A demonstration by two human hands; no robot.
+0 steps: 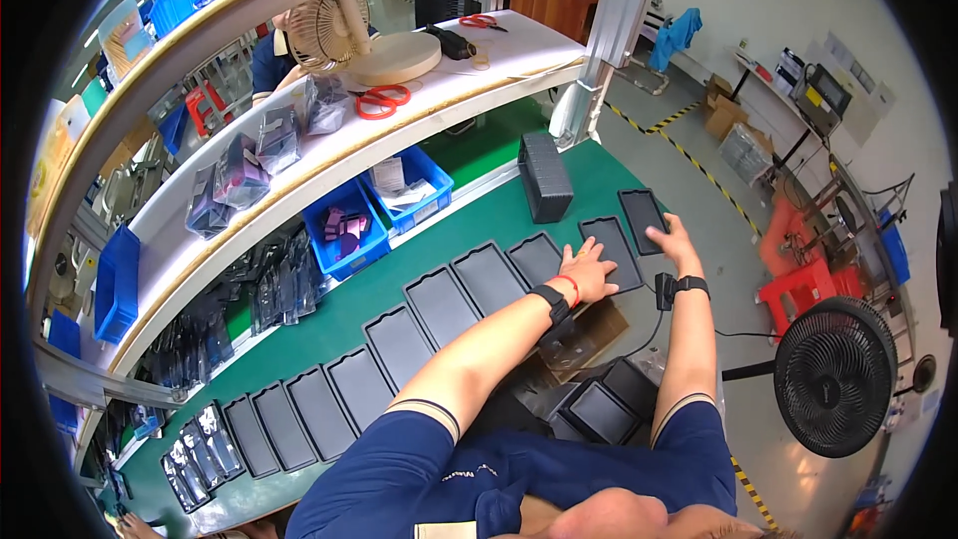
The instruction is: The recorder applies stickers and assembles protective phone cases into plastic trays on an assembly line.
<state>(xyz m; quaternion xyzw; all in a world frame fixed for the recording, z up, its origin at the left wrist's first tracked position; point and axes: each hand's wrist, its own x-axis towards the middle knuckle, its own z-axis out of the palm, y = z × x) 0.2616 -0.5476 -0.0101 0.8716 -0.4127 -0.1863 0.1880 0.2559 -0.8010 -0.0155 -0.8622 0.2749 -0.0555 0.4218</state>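
My left hand [589,274] is spread, fingers stretched over a shallow black tray [617,258] near the right end of the green table. My right hand [680,243] grips the right edge of another small black tray [639,218], its thumb over the rim. This tray lies just right of the one under my left hand. A row of similar black trays [439,304] runs down the table to the left. Beyond my hands stands a stack of black trays [545,180].
Blue bins [344,230] stand along the table's far side, below a shelf [469,65] with red scissors [379,102] and a beige fan [329,30]. Filled trays [203,454] lie at the far left. More trays [599,411] sit near my body; a black fan [836,376] is at right.
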